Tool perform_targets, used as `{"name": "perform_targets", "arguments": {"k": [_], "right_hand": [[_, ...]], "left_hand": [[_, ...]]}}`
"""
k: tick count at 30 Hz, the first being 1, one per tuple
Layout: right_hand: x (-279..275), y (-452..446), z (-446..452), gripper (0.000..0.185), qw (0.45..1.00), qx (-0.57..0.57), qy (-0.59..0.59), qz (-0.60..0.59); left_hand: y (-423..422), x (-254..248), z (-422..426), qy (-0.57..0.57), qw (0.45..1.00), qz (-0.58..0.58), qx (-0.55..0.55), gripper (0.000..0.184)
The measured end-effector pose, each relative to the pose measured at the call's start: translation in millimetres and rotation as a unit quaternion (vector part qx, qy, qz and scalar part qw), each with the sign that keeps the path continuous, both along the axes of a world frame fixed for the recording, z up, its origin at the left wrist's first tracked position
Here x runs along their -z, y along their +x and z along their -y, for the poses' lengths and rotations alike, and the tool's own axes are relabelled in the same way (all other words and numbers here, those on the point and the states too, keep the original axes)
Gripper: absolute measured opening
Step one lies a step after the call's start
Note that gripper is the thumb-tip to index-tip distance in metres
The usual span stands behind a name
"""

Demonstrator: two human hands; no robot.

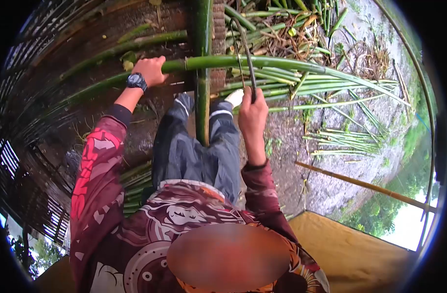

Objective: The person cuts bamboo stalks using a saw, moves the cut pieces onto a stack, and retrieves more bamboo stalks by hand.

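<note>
A long green bamboo pole [282, 62] lies crosswise over an upright-running thick bamboo post [203, 97] between my legs. My left hand [152, 71], below a dark wristwatch, is wrapped round the pole left of the post. My right hand [253, 108] grips the lower end of a bow-shaped saw [248, 53], whose thin blade and curved dark frame cross the pole to the right of the post. Whether the blade has cut into the pole is too small to tell.
Cut bamboo lengths [326, 85] and a heap of debris [292, 36] lie ahead to the right. Shorter green sticks [348, 141] are on the ground at the right. A tan sheet [350, 249] is at the lower right, and slatted bamboo [38, 195] stands at the left.
</note>
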State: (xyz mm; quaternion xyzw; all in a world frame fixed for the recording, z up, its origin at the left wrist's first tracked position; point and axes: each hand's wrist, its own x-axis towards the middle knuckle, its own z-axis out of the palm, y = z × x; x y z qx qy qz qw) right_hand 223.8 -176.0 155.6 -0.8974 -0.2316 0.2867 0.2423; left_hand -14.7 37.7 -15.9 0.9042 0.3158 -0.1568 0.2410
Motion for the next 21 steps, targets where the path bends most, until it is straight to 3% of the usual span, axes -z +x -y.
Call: {"name": "perform_targets", "arguments": {"k": [4, 6, 9, 13, 17, 21], "right_hand": [[7, 6, 6, 0.032, 0.997, 0.03, 0.067, -0.003], [21, -1, 26, 0.03, 0.998, 0.037, 0.048, -0.022], [85, -25, 65, 0.022, 0.987, 0.039, 0.154, -0.008], [105, -20, 67, 0.019, 0.984, 0.022, 0.176, 0.019], [23, -6, 42, 0.018, 0.994, 0.018, 0.099, -0.031], [-71, -26, 71, 0.025, 0.998, 0.039, 0.025, -0.045]], "left_hand": [[7, -9, -9, -0.041, 0.998, -0.053, 0.007, 0.044], [14, -13, -20, -0.057, 0.996, -0.066, 0.014, 0.044], [9, -11, -18, -0.08, 0.994, -0.073, 0.014, 0.046], [18, -15, -34, -0.143, 0.985, -0.091, 0.034, 0.055], [18, -20, -27, -0.107, 0.99, -0.085, 0.023, 0.054], [14, -16, -23, -0.09, 0.993, -0.077, 0.011, 0.047]]}}
